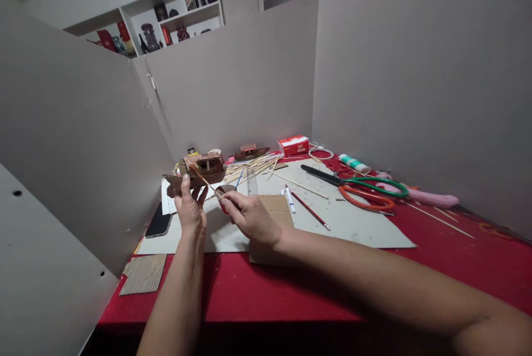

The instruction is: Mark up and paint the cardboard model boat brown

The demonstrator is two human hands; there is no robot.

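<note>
A brown cardboard model boat (213,168) with a window opening in its cabin is held up above the table by my left hand (190,206), thumb against the near side and fingers underneath. My right hand (249,216) pinches a thin paintbrush (206,181). The brush slants up to the left, and its tip meets the boat's cabin wall near my left thumb. Behind my right fingers a dark red and grey thing shows in part; I cannot make out what it is.
A white board (353,228) covers part of the red table (257,300). Large scissors (344,183), a red pencil (310,209), a white marker (290,199), wooden sticks (260,166), a phone (159,222) and corrugated cardboard (143,275) lie around. Grey panels enclose the table.
</note>
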